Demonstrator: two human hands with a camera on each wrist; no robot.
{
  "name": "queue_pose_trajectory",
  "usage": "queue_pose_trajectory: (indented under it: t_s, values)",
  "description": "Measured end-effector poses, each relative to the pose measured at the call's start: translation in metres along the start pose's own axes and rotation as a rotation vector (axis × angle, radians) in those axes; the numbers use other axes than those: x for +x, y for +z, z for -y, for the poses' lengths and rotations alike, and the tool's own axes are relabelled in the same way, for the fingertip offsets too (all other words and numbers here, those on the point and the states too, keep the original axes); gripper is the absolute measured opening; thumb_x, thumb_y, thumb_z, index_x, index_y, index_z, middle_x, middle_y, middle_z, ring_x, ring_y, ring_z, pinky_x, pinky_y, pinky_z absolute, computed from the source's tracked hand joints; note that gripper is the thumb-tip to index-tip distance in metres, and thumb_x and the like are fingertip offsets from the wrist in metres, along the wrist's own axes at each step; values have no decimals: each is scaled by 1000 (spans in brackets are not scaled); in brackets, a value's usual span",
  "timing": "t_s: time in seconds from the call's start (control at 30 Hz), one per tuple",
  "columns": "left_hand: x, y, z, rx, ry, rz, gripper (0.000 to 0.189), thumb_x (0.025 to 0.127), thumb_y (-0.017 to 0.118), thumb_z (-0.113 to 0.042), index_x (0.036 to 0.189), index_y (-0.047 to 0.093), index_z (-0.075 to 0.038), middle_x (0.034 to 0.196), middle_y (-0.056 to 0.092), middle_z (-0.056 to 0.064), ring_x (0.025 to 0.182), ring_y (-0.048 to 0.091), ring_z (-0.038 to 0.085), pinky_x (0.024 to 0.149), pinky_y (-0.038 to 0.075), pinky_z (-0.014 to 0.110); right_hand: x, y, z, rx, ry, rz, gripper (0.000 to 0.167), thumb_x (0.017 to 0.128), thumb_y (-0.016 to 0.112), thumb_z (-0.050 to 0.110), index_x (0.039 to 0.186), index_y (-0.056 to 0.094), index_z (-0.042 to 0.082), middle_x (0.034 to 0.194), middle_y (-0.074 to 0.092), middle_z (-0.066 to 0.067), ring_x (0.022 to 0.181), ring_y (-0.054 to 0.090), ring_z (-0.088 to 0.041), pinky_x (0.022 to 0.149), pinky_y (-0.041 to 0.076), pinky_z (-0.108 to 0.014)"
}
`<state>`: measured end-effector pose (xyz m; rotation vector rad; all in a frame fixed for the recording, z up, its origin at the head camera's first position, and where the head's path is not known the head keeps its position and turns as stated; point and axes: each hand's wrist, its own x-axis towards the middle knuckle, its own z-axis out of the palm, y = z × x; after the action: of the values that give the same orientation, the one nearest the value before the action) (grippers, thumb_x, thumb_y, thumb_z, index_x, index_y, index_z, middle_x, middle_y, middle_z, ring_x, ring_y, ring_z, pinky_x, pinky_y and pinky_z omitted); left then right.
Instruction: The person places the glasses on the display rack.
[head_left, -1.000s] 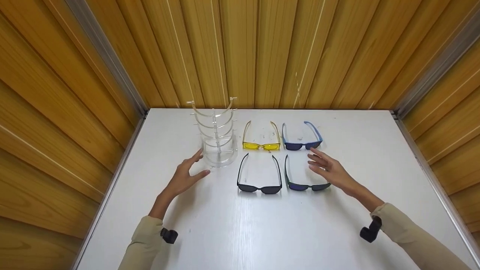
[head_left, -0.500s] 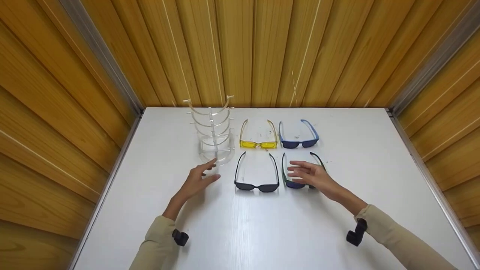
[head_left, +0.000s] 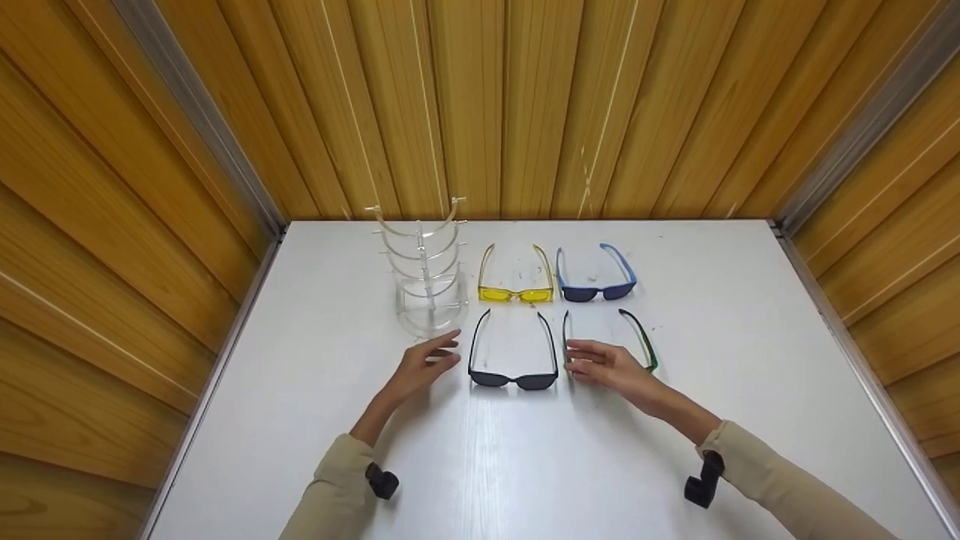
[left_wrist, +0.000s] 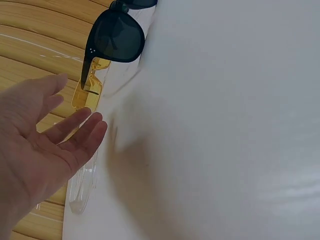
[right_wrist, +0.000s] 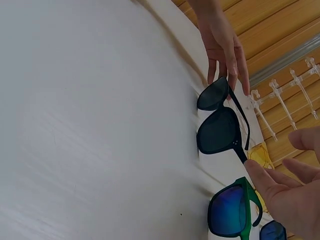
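Black sunglasses (head_left: 512,381) lie on the white table, arms unfolded toward the back. My left hand (head_left: 420,371) hovers just left of them, fingers extended and apart; the left wrist view shows the palm beside the dark lens (left_wrist: 119,37). My right hand (head_left: 611,373) is over the green-framed sunglasses (right_wrist: 227,212), covering their front in the head view. Its fingers reach toward the black pair's right arm, with nothing gripped. Behind lie yellow-lens glasses (head_left: 535,296) and blue-framed sunglasses (head_left: 577,295).
A clear acrylic glasses stand (head_left: 426,274) with several curved tiers stands at the back left, just beyond my left hand. Wood-patterned walls (head_left: 465,112) rise behind and at both sides of the white table (head_left: 465,480).
My left hand has moved right and nearer, from beside the stand to the black sunglasses. My right hand has moved left and nearer, over the green pair. All eyewear stays in place.
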<state>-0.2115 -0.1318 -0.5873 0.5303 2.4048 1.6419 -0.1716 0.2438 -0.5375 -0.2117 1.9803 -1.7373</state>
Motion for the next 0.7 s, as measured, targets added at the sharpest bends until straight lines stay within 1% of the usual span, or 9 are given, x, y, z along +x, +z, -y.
queue_pose_trajectory:
  t_s: [0.1,0.2,0.3,0.4,0.47,0.6,0.7]
  values:
    - [2,3,-1,-37,-27,5,47,101,62,-9,146,53,1,133,64,29,119,66,43,98,59,47,3,4,-1,-2,10,4,67,104,61,21,155,30,-10,158,35,-34,136,57,-27,113,48,-37]
    - [5,7,0,-96,-26,20,46,102,59,-5,145,51,6,134,61,33,119,65,47,94,61,45,6,7,-2,-8,20,9,67,104,60,21,155,29,-11,158,35,-34,138,55,-29,112,50,-35]
    - [8,10,1,-173,-26,42,46,101,57,-1,146,49,8,136,58,36,121,62,49,97,60,47,6,8,-2,-14,19,13,67,104,60,20,155,29,-11,158,34,-35,140,51,-34,110,51,-32]
    - [10,11,3,-240,-32,64,47,101,57,0,145,47,10,139,55,37,124,60,50,99,59,48,6,9,-3,4,21,19,66,105,59,20,155,29,-10,158,34,-35,142,49,-37,110,51,-32]
    - [9,12,5,-257,-38,79,48,100,58,-1,146,47,11,140,54,37,125,60,48,99,60,45,6,11,-3,20,30,26,66,105,59,21,155,29,-9,159,33,-34,142,49,-36,111,51,-33]
    - [9,12,7,-289,-47,104,50,99,60,1,145,46,12,141,53,37,125,60,48,98,60,38,5,15,-5,52,56,27,64,104,59,19,155,31,-9,159,33,-34,138,54,-30,111,51,-35]
    - [10,13,8,-348,-56,123,50,99,59,3,146,45,13,143,50,39,125,59,48,99,60,40,5,15,-6,57,66,24,63,104,58,18,155,31,-9,159,33,-34,136,56,-28,110,52,-35]
